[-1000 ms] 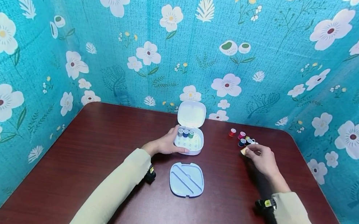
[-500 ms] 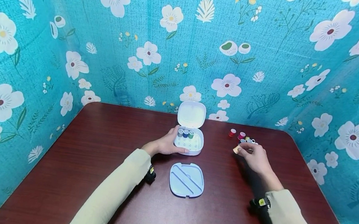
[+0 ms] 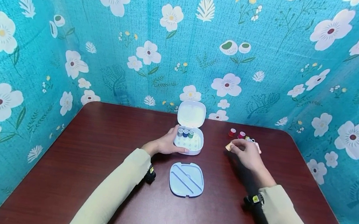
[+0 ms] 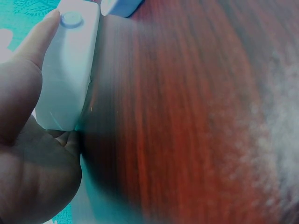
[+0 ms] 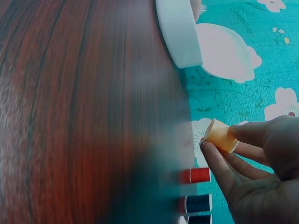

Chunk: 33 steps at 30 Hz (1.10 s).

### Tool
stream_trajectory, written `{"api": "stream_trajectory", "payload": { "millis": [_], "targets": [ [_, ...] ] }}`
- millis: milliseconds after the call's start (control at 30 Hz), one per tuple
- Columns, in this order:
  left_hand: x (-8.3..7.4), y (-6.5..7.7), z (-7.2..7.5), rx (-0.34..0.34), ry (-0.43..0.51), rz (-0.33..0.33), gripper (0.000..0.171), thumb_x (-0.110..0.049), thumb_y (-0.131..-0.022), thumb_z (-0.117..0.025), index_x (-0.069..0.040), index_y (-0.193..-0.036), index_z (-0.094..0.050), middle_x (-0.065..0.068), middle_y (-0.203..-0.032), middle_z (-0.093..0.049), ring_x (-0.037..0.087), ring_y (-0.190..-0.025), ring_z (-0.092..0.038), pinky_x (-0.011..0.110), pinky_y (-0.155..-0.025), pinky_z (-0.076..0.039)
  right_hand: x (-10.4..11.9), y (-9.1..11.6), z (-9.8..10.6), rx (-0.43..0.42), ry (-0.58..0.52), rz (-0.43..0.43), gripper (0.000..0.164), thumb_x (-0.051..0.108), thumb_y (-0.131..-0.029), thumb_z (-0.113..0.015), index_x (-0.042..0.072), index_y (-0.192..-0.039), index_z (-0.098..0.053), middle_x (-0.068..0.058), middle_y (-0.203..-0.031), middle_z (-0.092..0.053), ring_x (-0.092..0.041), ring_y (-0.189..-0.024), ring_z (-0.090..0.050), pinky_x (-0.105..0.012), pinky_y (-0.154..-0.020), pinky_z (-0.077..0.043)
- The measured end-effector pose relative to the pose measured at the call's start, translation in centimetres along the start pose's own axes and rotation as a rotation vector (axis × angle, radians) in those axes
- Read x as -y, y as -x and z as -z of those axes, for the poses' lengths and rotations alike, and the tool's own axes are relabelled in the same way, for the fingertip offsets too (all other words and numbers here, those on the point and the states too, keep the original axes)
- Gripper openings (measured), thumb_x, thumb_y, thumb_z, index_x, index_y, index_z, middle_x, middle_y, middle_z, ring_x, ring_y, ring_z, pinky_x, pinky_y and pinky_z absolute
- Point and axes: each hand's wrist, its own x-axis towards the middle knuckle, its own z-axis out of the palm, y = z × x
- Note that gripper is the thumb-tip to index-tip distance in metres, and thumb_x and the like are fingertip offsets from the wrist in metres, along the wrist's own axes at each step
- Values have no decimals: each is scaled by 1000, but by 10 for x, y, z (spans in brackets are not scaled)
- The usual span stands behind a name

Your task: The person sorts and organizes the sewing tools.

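Observation:
My right hand pinches a pale yellow thread spool between thumb and fingertips, above the table to the right of the box. A white hinged box stands with its lid raised at the back. Inside, a grey spool, a blue spool and a green spool fill part of the back row of pegs. My left hand grips the box at its left side, thumb along the front wall and fingers mostly hidden behind it.
A pale blue tray with a diagonal groove lies in front of the box. Beyond my right hand are a red spool, a magenta spool and several more, partly hidden. A flowered curtain borders the table's back and sides.
My right hand has moved left toward the box, carrying the pale yellow spool away from the cluster. The left hand and the box have stayed in place.

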Motion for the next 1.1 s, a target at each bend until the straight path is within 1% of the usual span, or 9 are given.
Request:
{"api": "stream_trajectory", "payload": {
  "millis": [167,267,533,667,800,1100],
  "targets": [
    [0,1,0,-3,0,-1,126,-52,-84,-81,-11,-164,6,14,-163,-18,26,-147,-25,45,-121,-25,4,-4,-6,29,-38,1,22,5,-97,-69,-9,-115,-70,-22,-103,-72,-27,-85,-68,-17,-70,-51],
    [0,0,-1,-11,2,-7,125,-53,-83,-81,-11,-164,4,15,-162,-21,26,-146,-27,45,-121,-26,6,-6,-9,46,-53,4,22,5,-97,-69,-8,-115,-70,-21,-103,-73,-27,-84,-69,-19,-70,-52],
    [1,-1,-2,-20,4,-19,122,-51,-83,-82,-12,-164,0,15,-158,-25,27,-142,-30,45,-119,-28,13,-12,-17,63,-36,20,21,7,-98,-69,-5,-115,-71,-18,-102,-73,-26,-84,-68,-22,-71,-52],
    [1,-1,-1,-13,-4,-4,123,-53,-83,-81,-13,-164,3,14,-160,-23,26,-144,-29,45,-120,-28,18,-13,-21,62,-45,31,22,7,-98,-69,-6,-116,-71,-18,-102,-73,-26,-85,-69,-24,-71,-53],
    [0,-1,-1,-5,-14,13,125,-54,-84,-80,-14,-164,6,12,-163,-19,25,-146,-26,44,-121,-27,21,-15,-25,68,-46,22,24,9,-99,-69,-5,-117,-71,-17,-103,-73,-26,-87,-68,-26,-71,-53],
    [-1,1,0,1,-4,9,125,-54,-84,-81,-12,-164,6,13,-164,-18,25,-147,-25,44,-121,-26,29,-20,-34,85,-79,37,22,8,-98,-69,-6,-114,-72,-16,-100,-74,-24,-84,-69,-28,-70,-52]
  ]
}}
